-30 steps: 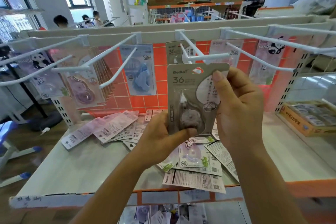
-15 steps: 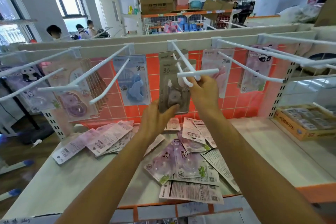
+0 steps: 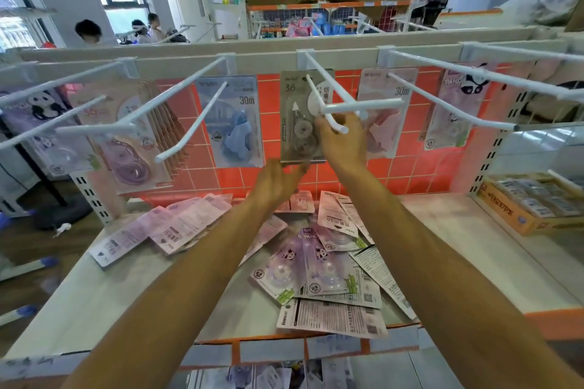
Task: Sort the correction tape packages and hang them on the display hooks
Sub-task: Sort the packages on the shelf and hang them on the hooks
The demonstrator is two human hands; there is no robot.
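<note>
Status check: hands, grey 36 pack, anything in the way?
Right hand grips grey 36 pack at its right edge; left hand at its bottom edge, grip blurred. Pack hangs at back of centre hook. Hook's crossbar sits in front of right hand.

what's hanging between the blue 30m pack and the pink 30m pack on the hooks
The grey 36 pack hangs there on the centre hook, seen in the head view; the right hand holds its right edge.

Pale shelf (image 3: 126, 294), orange front edge. Loose correction tape packages (image 3: 328, 265) scattered across middle, overlapping, several face down. Open cardboard box (image 3: 521, 218) far right.
</note>
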